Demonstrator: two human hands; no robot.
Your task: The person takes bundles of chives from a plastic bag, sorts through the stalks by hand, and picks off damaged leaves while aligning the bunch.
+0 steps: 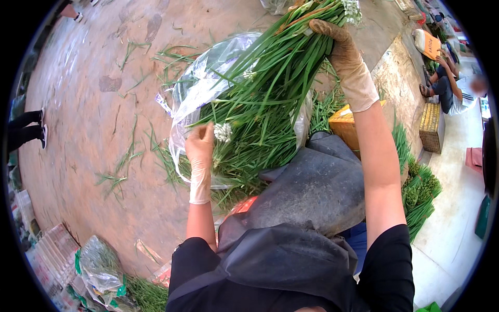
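Note:
My right hand (344, 54), in a stained pale glove, is raised at the top, gripping a bundle of long green leafy stems (291, 57) with white flower heads (351, 11). My left hand (200, 143), in a thin pale glove, has its fingers pinched beside another white flower cluster (222, 132); what is between them is unclear. Below the bundle, more greens (260, 140) lie in an open clear plastic bag (202, 73). A dark grey apron or sheet (306, 192) covers my lap.
A yellow box (339, 119) and tied green bundles (418, 192) sit right. A seated person (457, 93) is beside a patterned box (431, 127). Another person's legs (28, 132) are far left. Loose greens lie on the floor (78, 156); bagged greens (99, 262) sit lower left.

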